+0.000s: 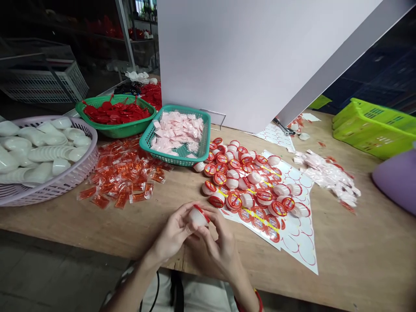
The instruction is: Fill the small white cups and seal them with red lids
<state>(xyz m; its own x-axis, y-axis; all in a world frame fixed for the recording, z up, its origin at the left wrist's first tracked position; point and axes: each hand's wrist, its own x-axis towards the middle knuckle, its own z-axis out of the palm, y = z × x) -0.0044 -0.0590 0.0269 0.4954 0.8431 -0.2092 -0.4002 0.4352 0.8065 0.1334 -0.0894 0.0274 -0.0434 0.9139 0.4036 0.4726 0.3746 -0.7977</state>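
Note:
Near the table's front edge, my left hand (173,233) and my right hand (220,237) are both closed around one small white cup with a red lid (197,216). It is tilted, its red rim turned to the right; the fingers cover part of it. Just beyond my hands lies a pile of similar lidded cups (232,182), many with printed red labels on top. Under them are a sheet of round red stickers (258,216) and a mostly peeled white sticker sheet (300,247).
A lilac basket (95,145) of white cups stands left. A green basket (107,130) holds red pieces, a teal basket (169,161) pale pink packets. Orange-red sachets (120,173) lie loose between. Right are more pink packets (328,173) and a lime crate (367,134). A white panel (247,56) rises behind.

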